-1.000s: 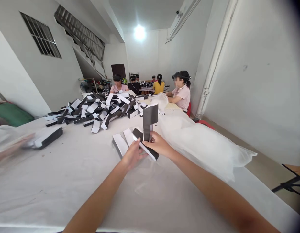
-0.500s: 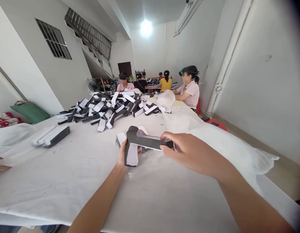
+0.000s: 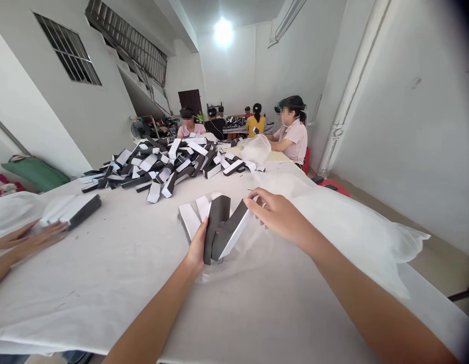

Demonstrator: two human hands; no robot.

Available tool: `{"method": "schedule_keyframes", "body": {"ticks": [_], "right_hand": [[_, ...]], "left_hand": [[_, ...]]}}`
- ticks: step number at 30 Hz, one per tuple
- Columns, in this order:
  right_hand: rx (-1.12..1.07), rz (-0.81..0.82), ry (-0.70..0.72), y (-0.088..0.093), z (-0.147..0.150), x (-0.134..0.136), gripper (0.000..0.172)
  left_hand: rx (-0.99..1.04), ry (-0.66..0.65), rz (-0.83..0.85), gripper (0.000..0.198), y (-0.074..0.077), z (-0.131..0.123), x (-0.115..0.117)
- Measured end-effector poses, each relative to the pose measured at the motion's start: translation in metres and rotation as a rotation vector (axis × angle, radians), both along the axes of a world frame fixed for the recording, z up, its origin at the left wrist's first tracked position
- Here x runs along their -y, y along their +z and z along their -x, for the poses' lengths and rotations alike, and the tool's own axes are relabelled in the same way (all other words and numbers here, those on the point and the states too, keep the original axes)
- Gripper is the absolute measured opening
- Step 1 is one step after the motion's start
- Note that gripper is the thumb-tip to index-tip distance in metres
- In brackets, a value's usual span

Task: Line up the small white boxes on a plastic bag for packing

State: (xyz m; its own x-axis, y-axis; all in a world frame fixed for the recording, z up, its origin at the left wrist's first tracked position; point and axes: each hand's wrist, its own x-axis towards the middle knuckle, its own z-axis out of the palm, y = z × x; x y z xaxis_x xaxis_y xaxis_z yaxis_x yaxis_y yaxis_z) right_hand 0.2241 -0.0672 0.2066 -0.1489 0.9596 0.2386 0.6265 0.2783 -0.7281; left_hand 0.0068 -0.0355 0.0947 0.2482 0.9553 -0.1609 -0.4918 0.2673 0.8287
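Observation:
My left hand [image 3: 198,247] is closed around a black-and-white folded strip [image 3: 218,215], held upright in front of me. My right hand [image 3: 275,215] pinches the upper end of a second black-and-white strip [image 3: 234,230] between thumb and fingers. That strip slants down to the left, its lower end against the one in my left hand, so the two form a V. Just behind my left hand, more white-faced strips [image 3: 190,218] lie on clear plastic; the left fingers are partly hidden by the pieces.
A large heap of similar strips [image 3: 162,169] covers the far part of the white-covered table [image 3: 116,283]. At the left, another person's hands [image 3: 48,235] touch a stack of strips [image 3: 84,210]. Translucent plastic bags [image 3: 340,212] lie along the right edge. Several people sit farther back.
The strip in my right hand has swung from lying crosswise to a steep slant beside the left one, black faces toward me. The other person's hands have reached the stack at left.

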Motion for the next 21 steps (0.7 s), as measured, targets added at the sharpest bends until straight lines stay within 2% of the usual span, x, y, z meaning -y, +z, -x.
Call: {"method": "schedule_keyframes", "body": {"ticks": [2, 6, 9, 12, 16, 21], "right_hand": [[-0.048, -0.009, -0.015, -0.017, 0.006, -0.016, 0.037], [-0.219, -0.002, 0.016, -0.053, 0.021, -0.037, 0.044], [-0.319, -0.054, 0.077, -0.077, 0.037, -0.040, 0.051], [-0.252, -0.158, 0.188, -0.096, 0.052, -0.033, 0.061], [-0.278, -0.092, 0.296, -0.106, 0.061, -0.024, 0.061], [-0.456, -0.026, 0.208, -0.103, 0.060, -0.026, 0.062]], "left_hand": [[-0.052, 0.039, -0.005, 0.050, -0.002, -0.005, 0.003], [-0.052, 0.061, -0.128, 0.051, -0.001, -0.013, 0.005], [0.032, 0.096, -0.164, 0.050, 0.000, -0.014, 0.000], [0.108, 0.119, -0.150, 0.051, 0.002, -0.009, -0.005], [0.133, 0.186, -0.168, 0.051, 0.009, -0.001, -0.006], [0.060, 0.115, -0.236, 0.053, 0.011, 0.001, -0.006]]}}
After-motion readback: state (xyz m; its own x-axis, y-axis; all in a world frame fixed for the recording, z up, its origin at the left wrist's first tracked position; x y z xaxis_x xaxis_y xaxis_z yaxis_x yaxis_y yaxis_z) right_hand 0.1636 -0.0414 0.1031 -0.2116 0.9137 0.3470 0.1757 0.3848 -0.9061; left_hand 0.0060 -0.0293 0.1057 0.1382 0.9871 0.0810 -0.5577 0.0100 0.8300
